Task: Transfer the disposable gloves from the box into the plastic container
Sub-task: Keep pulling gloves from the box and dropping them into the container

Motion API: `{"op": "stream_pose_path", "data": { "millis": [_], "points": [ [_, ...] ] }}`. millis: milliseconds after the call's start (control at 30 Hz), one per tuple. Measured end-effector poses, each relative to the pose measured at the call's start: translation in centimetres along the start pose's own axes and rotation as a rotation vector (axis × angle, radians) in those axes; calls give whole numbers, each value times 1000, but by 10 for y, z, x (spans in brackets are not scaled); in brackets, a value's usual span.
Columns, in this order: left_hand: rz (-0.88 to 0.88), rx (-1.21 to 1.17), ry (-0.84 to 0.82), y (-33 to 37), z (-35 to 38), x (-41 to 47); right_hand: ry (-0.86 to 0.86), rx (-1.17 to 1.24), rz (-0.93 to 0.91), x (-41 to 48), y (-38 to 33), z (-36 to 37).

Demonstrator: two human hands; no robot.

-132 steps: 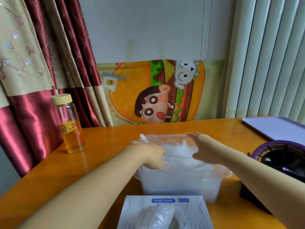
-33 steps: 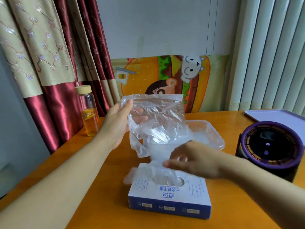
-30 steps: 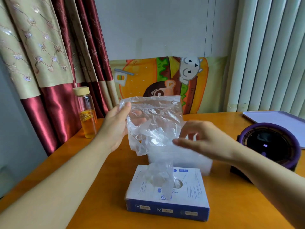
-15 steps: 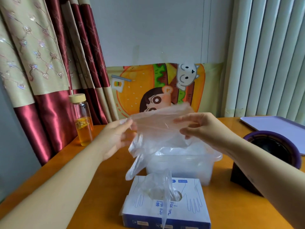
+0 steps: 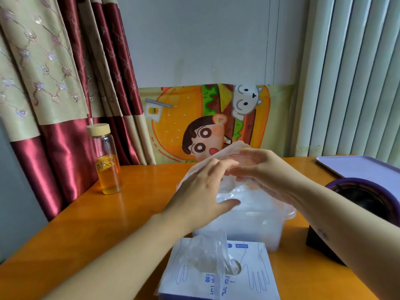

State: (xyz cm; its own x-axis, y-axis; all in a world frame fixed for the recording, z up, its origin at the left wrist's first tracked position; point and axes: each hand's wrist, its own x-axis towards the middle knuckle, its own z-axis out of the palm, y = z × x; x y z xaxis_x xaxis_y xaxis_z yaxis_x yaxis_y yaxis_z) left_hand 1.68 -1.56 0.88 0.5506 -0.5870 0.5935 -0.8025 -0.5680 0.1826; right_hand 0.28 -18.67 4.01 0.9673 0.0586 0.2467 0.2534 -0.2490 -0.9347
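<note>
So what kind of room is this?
Probably a home room: red-and-beige curtains, a cartoon burger picture against the wall, and a glass bottle of amber drink on an orange table.

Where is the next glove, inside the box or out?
Partly out: a clear glove sticks up through the opening in the top of the glove box.

The bench (image 5: 134, 204) looks like smooth orange wood with a glossy, reflective finish. The glove (image 5: 229, 151) at centre frame is thin, clear, crinkled plastic film, as is the second glove (image 5: 213, 252) poking from the box (image 5: 255, 278), which is matt printed cardboard. The plastic container (image 5: 249, 228) is frosted and translucent. At left, the bottle (image 5: 107, 161) is clear glass under a matt pale cap, and the curtain (image 5: 58, 161) is shiny red satin cloth with embroidered beige panels.
</note>
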Motion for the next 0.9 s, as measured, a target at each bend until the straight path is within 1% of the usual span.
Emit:
{"op": "stream_pose_path", "data": {
  "millis": [67,167,300,367,433,567,667,767,833,900],
  "points": [
    [-23,-120,112,-3,8,3,22,114,66,0,1,0],
    [-33,-178,190,-11,9,6,61,172,105,1,2,-3],
    [-20,-216,168,-18,4,5,61,261,124,3,4,-5],
    [-5,-285,156,-19,4,3,48,302,123,4,5,-3],
    [-31,-380,159,-17,4,2,38,337,120,5,5,0],
    [-81,-494,251,-14,4,-1,59,374,128,7,9,-2],
    [-68,-611,331,-16,0,-4,96,391,150,7,13,-8],
    [-66,-668,339,-16,-8,-11,131,430,176,7,16,-13],
    [-78,-651,318,-18,-12,-17,136,432,177,7,17,-15],
    [-18,-490,229,-23,-11,-26,125,405,175,6,17,-15]
  ]
}}
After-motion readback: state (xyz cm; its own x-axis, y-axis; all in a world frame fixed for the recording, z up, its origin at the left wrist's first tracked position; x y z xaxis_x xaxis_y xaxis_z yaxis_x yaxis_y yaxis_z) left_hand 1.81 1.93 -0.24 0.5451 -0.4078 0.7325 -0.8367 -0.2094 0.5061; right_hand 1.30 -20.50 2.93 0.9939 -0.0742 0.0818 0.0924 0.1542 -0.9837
